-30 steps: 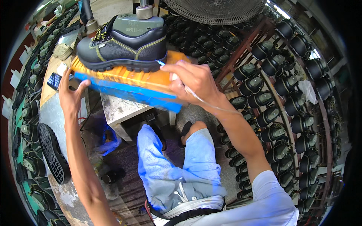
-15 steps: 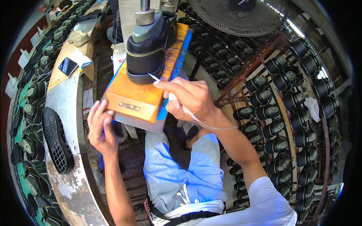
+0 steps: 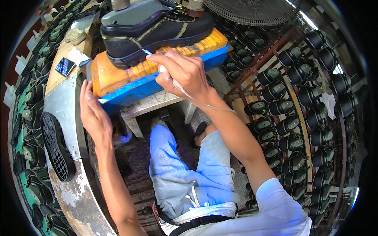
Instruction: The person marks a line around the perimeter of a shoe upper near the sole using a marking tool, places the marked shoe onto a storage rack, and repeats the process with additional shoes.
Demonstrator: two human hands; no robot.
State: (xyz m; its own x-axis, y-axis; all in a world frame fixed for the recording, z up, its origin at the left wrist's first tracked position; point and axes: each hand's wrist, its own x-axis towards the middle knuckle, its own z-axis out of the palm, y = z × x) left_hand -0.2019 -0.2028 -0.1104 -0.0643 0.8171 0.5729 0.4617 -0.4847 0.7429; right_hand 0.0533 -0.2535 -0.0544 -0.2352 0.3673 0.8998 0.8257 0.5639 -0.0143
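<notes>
A black lace-up shoe (image 3: 157, 33) with yellow stitching sits on a ridged orange block (image 3: 104, 76), side-on to me, with a grey last (image 3: 132, 16) in it. Beneath the block is a blue base (image 3: 138, 93). My right hand (image 3: 184, 74) grips a thin white pen-like applicator (image 3: 147, 52), its tip at the seam between upper and sole near the heel. A clear tube (image 3: 204, 104) runs from it along my forearm. My left hand (image 3: 95, 112) rests its extended fingers against the block's left end, holding nothing.
A loose black sole (image 3: 57, 145) lies on the metal bench (image 3: 65, 104) at left, with a phone (image 3: 65, 67) farther back. Shoes line the far left. Racks (image 3: 267, 51) full of shoes stand at right, and a fan (image 3: 256, 13) at the back.
The block and shoe have turned from end-on to side-on, the toe now pointing right. My left hand has moved slightly left with the block's end; the applicator tip has shifted left and up.
</notes>
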